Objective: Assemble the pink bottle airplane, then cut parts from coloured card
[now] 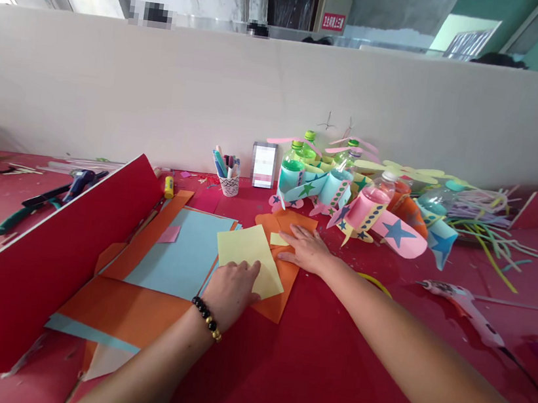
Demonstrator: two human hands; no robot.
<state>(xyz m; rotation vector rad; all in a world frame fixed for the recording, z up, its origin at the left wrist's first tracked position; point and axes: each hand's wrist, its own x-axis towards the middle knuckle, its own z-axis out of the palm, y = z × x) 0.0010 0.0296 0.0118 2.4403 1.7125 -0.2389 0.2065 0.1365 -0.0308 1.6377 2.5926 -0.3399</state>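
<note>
My left hand [231, 292], with a beaded bracelet at its wrist, grips a pale yellow sheet of paper [246, 245] near its lower edge, with bent fingers on top. The sheet slants over orange paper pieces [279, 308] on the red table. My right hand [309, 250] rests on the orange paper, palm down with fingers spread. Beside its fingertips is a small pale yellow paper piece [278, 239]. To the left of my hands lies a pile of light blue paper [178, 249] and orange paper [129, 302], with a small pink piece [169, 235] on top.
Paper-decorated bottle planes [367, 208] crowd the back right. A pink glue gun [467, 310] lies at the right, its cord trailing. A pen cup [229, 185] and a phone [264, 164] stand by the white partition [164, 95]. A red board [57, 266] rises at the left.
</note>
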